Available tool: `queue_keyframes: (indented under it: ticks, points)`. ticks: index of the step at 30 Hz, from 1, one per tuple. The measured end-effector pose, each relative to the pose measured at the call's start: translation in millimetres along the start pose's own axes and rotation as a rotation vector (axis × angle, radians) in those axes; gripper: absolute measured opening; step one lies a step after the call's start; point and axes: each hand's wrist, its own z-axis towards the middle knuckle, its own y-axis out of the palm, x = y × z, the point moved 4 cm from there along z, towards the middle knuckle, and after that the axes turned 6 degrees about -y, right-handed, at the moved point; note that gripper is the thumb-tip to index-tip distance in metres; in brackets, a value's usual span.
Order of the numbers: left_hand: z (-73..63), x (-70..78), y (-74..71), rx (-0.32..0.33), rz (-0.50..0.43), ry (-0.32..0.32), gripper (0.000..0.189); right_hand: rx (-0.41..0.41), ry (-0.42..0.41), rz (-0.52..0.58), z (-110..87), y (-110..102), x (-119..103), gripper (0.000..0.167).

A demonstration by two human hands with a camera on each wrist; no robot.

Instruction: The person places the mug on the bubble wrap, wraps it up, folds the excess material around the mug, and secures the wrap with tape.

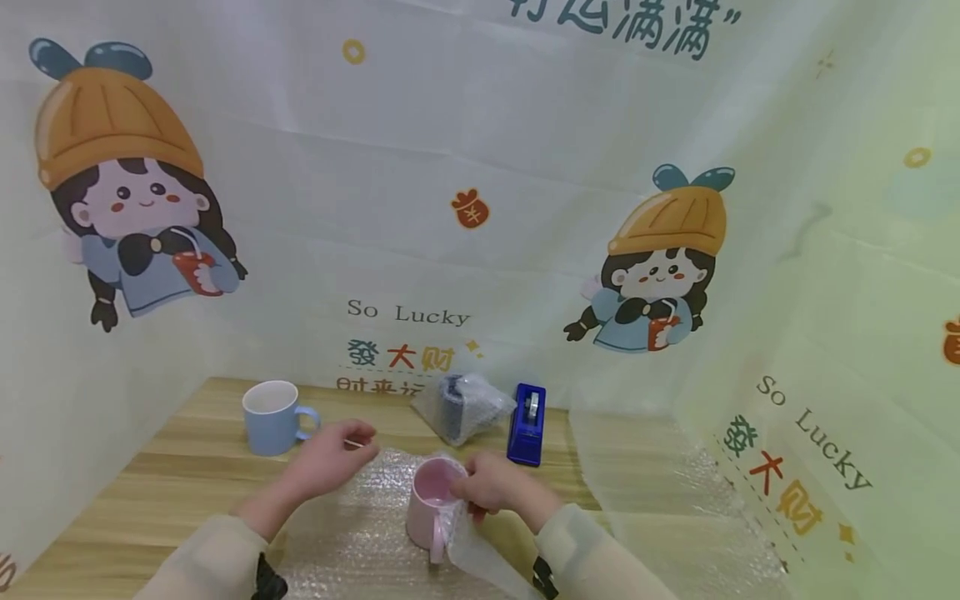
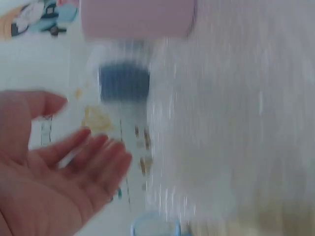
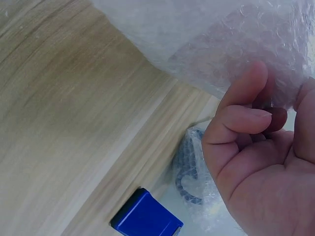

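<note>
A pink mug [image 1: 423,518] stands upright on a sheet of bubble wrap [image 1: 337,542], its handle toward the person. My right hand [image 1: 495,485] grips the sheet's edge at the mug's right rim; in the right wrist view the fingers curl against the bubble wrap [image 3: 206,44]. My left hand [image 1: 335,454] hovers left of the mug and holds nothing. Its fingers are relaxed and apart in the left wrist view [image 2: 64,172], which is blurred. Left of that hand stands a light blue mug [image 1: 272,421].
A dark mug wrapped in bubble wrap [image 1: 467,406] sits at the back, beside a blue tape dispenser [image 1: 527,425]. More bubble wrap [image 1: 660,500] lies over the table's right side. A printed cloth [image 1: 390,208] hangs behind the wooden table [image 1: 150,483].
</note>
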Motion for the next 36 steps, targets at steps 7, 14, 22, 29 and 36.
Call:
queue_keyframes:
  ticks: [7, 14, 22, 29, 36]
  points:
    - [48.6, -139.7, -21.1, 0.14, 0.194, -0.135, 0.053, 0.026, 0.001, 0.025, -2.4, 2, 0, 0.027]
    - [24.7, -125.3, -15.0, 0.056, 0.173, -0.152, 0.08, 0.046, 0.004, 0.006, -3.2, 4, -2, 0.026]
    - [-2.9, -48.6, -18.8, 0.044, 0.099, -0.104, 0.033, 0.062, -0.005, -0.008, -3.9, 2, -3, 0.026]
    - [-1.7, -29.0, -22.0, 0.041, 0.038, -0.067, 0.024, 0.071, -0.007, 0.011, -2.1, 4, 1, 0.028]
    - [-2.1, -8.1, -24.2, -0.033, -0.109, -0.034, 0.03, 0.078, -0.008, 0.0, -2.1, 4, 3, 0.028]
